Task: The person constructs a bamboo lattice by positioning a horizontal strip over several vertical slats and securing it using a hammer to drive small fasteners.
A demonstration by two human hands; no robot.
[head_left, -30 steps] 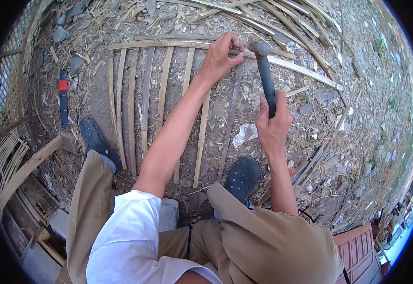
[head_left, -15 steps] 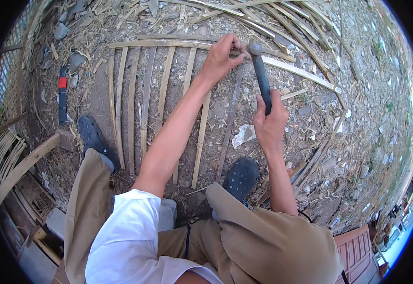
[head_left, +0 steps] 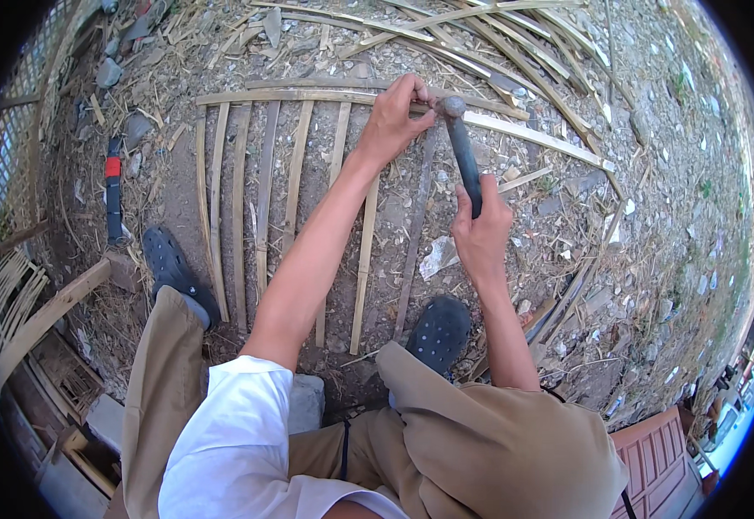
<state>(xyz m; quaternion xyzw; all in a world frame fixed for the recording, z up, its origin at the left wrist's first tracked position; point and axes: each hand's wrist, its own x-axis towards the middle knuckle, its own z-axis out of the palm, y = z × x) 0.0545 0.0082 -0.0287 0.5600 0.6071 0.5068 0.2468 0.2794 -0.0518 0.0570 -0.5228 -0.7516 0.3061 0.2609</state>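
My right hand (head_left: 482,229) is wrapped around the dark handle of a hammer (head_left: 463,160). Its rounded metal head is right beside the fingertips of my left hand (head_left: 397,124). Those fingers are pinched together over a long wooden strip (head_left: 299,96) lying crosswise; whatever they hold is too small to make out. Below this strip several thin wooden slats (head_left: 300,164) run toward me in a spaced row, their far ends meeting it. A darker slat (head_left: 417,216) lies under the place where hand and hammer meet.
Loose wooden strips (head_left: 541,52) are heaped at the far right. My dark clogs (head_left: 440,331) stand near the slats' near ends. A black strap-like thing with a red band (head_left: 113,166) lies at left. Stones and wood chips litter the ground, and a thick plank (head_left: 48,316) leans at lower left.
The hammer head has come slightly closer to my left fingertips. My left hand keeps its pinch at the crosswise strip. The whole view has shifted a little.
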